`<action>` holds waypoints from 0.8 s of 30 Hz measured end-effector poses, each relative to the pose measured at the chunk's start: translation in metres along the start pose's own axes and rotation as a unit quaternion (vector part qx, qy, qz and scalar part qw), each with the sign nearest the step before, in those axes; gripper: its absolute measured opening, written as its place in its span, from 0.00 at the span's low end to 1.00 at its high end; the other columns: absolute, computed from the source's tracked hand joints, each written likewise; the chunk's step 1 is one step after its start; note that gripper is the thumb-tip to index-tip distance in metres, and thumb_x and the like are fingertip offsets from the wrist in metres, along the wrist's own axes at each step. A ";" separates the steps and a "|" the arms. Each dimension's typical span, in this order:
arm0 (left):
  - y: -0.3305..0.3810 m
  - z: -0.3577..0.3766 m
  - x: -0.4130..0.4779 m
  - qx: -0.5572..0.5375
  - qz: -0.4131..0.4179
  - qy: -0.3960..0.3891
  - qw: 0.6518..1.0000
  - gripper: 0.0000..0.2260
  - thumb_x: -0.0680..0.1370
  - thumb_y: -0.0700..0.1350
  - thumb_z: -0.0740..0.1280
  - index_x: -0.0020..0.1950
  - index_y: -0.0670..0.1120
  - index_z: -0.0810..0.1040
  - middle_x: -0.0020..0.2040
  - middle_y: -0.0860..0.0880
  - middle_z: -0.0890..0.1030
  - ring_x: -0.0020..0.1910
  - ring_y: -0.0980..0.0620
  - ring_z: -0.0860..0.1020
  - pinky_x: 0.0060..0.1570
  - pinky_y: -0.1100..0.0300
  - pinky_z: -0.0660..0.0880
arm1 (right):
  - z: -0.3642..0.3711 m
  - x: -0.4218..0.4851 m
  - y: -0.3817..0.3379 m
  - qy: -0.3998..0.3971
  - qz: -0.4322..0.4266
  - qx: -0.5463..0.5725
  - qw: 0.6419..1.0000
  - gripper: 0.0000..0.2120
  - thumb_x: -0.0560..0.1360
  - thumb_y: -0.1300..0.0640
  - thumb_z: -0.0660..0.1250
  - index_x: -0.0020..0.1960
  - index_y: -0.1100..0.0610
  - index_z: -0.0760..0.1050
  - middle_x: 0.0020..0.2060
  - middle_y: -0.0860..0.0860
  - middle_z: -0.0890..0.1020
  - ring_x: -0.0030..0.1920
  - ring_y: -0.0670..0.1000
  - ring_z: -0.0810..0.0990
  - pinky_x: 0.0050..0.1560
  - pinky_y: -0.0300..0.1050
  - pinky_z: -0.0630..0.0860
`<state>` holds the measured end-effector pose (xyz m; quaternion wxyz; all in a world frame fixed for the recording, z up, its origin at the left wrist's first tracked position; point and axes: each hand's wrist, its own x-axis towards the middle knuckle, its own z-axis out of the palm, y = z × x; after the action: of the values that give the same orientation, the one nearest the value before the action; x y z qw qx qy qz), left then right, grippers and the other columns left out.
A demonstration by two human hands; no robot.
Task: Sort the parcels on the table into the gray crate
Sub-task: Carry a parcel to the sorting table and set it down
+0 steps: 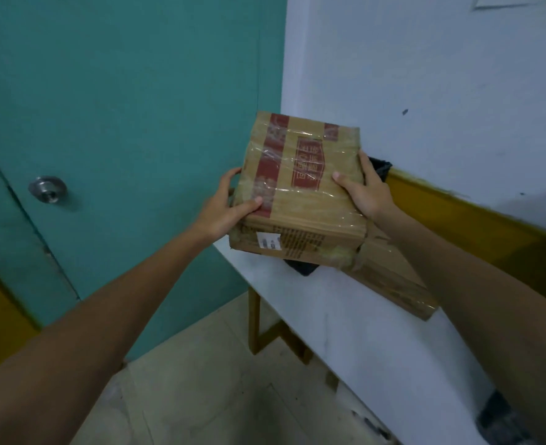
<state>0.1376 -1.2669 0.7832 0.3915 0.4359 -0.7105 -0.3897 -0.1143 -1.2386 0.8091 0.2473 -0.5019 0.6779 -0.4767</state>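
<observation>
1. As both forearms are stretching forward from the lower corners of the view, the white table point(345, 332) is running along under the right arm. A dark, blurred thing point(502, 419) that I cannot identify is lying on its near end.
2. The left hand point(230, 207) is gripping the near left corner of a taped cardboard parcel point(300, 187). Its thumb is pressing on the top face and the other fingers point(230, 175) are curling round the side.
3. The right hand point(364, 191) is clamping the parcel's right edge, thumb lying on top. The rest of that hand is wrapping round the side and is mostly hidden.
4. The parcel is hanging in the air between the two hands, above the far end of the table and apparently not resting on anything. Its long axis is pointing away from the person, with the far end tipping upward. Both hands are sitting on its near half, the left one slightly nearer the body.
5. Just below it, a second flat parcel point(393, 284) is lying on the table, with a dark bag point(302, 266) peeking out from underneath.
6. Behind, a teal door point(121, 123) with a metal knob point(47, 188) is standing to the left, and a white wall point(425, 91) is rising to the right.
7. The gray crate is not showing anywhere, so the coming move is probably depending on turning toward it. With the hands gripping opposite sides, the parcel should be swinging round as one piece.
</observation>
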 end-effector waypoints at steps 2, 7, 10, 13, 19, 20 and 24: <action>-0.004 -0.006 0.016 0.000 0.011 -0.025 1.000 0.30 0.75 0.51 0.67 0.72 0.53 0.56 0.57 0.50 0.74 0.56 0.47 0.77 0.57 0.48 0.75 | 0.006 0.007 -0.002 0.019 0.008 -0.005 1.000 0.37 0.75 0.42 0.65 0.77 0.44 0.48 0.72 0.53 0.65 0.70 0.56 0.66 0.69 0.50 0.64; -0.009 -0.022 0.058 0.004 0.056 -0.083 0.995 0.28 0.78 0.49 0.63 0.74 0.52 0.53 0.57 0.54 0.72 0.48 0.57 0.77 0.45 0.63 0.74 | 0.020 0.017 -0.008 0.085 0.035 0.006 0.996 0.37 0.74 0.41 0.65 0.77 0.44 0.49 0.72 0.52 0.65 0.70 0.55 0.66 0.66 0.46 0.66; -0.009 -0.022 0.076 0.002 0.085 -0.113 0.990 0.29 0.78 0.49 0.63 0.74 0.52 0.52 0.58 0.54 0.71 0.54 0.54 0.76 0.53 0.59 0.74 | 0.015 0.016 -0.010 0.124 0.038 -0.011 0.991 0.37 0.74 0.40 0.65 0.77 0.43 0.50 0.72 0.52 0.65 0.70 0.55 0.67 0.67 0.48 0.66; -0.004 -0.003 0.091 -0.004 0.113 -0.165 0.980 0.30 0.78 0.49 0.63 0.75 0.51 0.51 0.62 0.53 0.72 0.61 0.51 0.74 0.62 0.52 0.71 | -0.005 0.004 -0.005 0.179 0.047 -0.019 0.983 0.37 0.74 0.41 0.65 0.77 0.43 0.50 0.72 0.52 0.65 0.66 0.52 0.70 0.60 0.42 0.69; 0.030 0.074 0.103 -0.042 0.171 -0.245 0.953 0.30 0.78 0.48 0.63 0.76 0.50 0.50 0.61 0.53 0.72 0.58 0.56 0.72 0.55 0.62 0.68 | -0.078 -0.036 0.005 0.266 0.089 -0.080 0.956 0.38 0.75 0.41 0.64 0.77 0.45 0.48 0.72 0.53 0.65 0.68 0.56 0.69 0.67 0.50 0.67; 0.037 0.089 0.104 -0.046 0.179 -0.264 0.947 0.30 0.78 0.48 0.63 0.76 0.50 0.50 0.61 0.53 0.72 0.58 0.56 0.72 0.55 0.62 0.68 | -0.091 -0.043 0.007 0.280 0.097 -0.088 0.951 0.38 0.75 0.42 0.64 0.77 0.45 0.48 0.72 0.54 0.65 0.68 0.56 0.69 0.67 0.51 0.66; 0.063 0.149 0.103 -0.069 0.194 -0.334 0.920 0.30 0.79 0.49 0.61 0.75 0.50 0.48 0.60 0.56 0.70 0.59 0.57 0.71 0.56 0.63 0.66 | -0.141 -0.068 0.026 0.329 0.128 -0.117 0.928 0.36 0.76 0.41 0.63 0.77 0.45 0.48 0.72 0.53 0.65 0.70 0.56 0.65 0.70 0.50 0.61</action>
<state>-0.0479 -1.3107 0.8034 0.2285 0.1060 -0.8422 -0.4767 -0.2154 -1.1192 0.8357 0.0087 -0.2512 0.8306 -0.4970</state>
